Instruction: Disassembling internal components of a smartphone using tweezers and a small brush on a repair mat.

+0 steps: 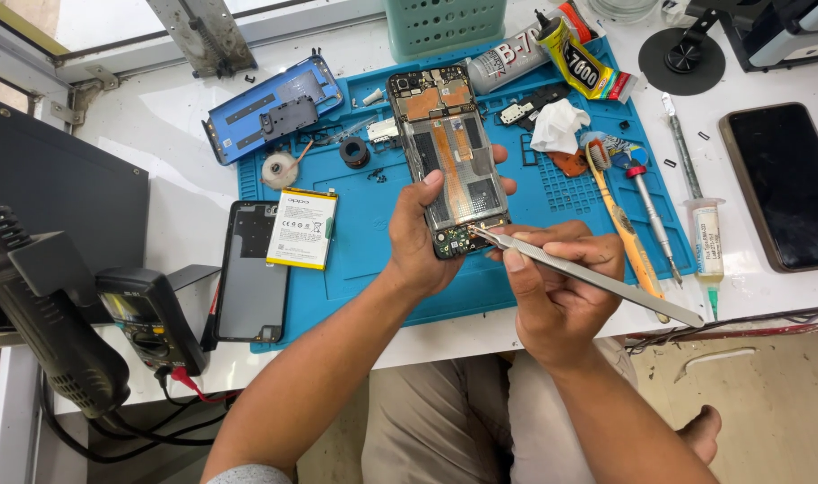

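Observation:
My left hand (420,240) grips an opened phone (447,152) with its back removed, boards and copper parts exposed, held upright over the blue work mat (373,260). My right hand (552,287) pinches a pair of metal tweezers (588,276), whose tips touch the small board at the phone's lower end. Both hands hover above the mat's front edge.
On the mat and table lie a white battery (303,228), a dark back cover (252,273), a blue back cover (270,108), glue tubes (579,58), a toothbrush (619,220), a screwdriver (651,215), a syringe (705,237). Another phone (781,184) lies right. A multimeter (149,318) and hot-air handle (42,314) sit left.

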